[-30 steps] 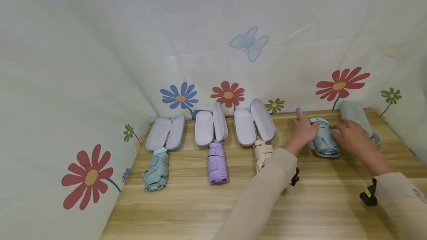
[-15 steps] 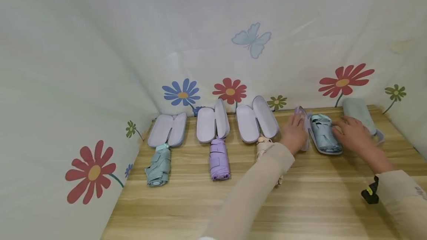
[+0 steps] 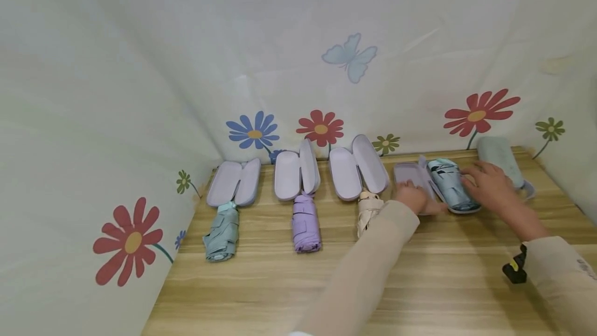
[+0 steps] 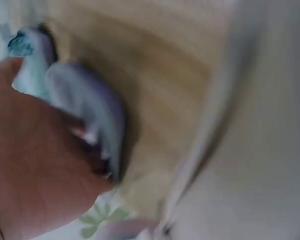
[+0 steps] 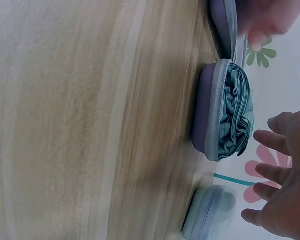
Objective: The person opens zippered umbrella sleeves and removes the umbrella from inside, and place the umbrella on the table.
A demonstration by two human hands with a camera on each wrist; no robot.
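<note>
A folded teal umbrella (image 3: 450,185) lies in one half of a purple zip case (image 5: 205,107) at the table's right. The case's other half, the lid (image 3: 403,171), lies spread out to the left. My left hand (image 3: 411,197) rests on that lid, its thumb toward the umbrella; motion blurs its fingers in the left wrist view. Beside the umbrella's right side is my right hand (image 3: 494,191). In the right wrist view its fingers are spread, apart from the umbrella, and hold nothing.
A pale green closed case (image 3: 501,159) lies at the far right. Leftward stand several opened cases, one of them grey-white (image 3: 345,172). Before them lie folded umbrellas: green (image 3: 221,235), purple (image 3: 306,224) and beige (image 3: 368,211), the last partly behind my left sleeve. A printed curtain (image 3: 280,66) borders the table.
My left hand has left the umbrella and moved left onto the lid, which has tipped from upright to flat. My right hand stays near the umbrella's right side.
</note>
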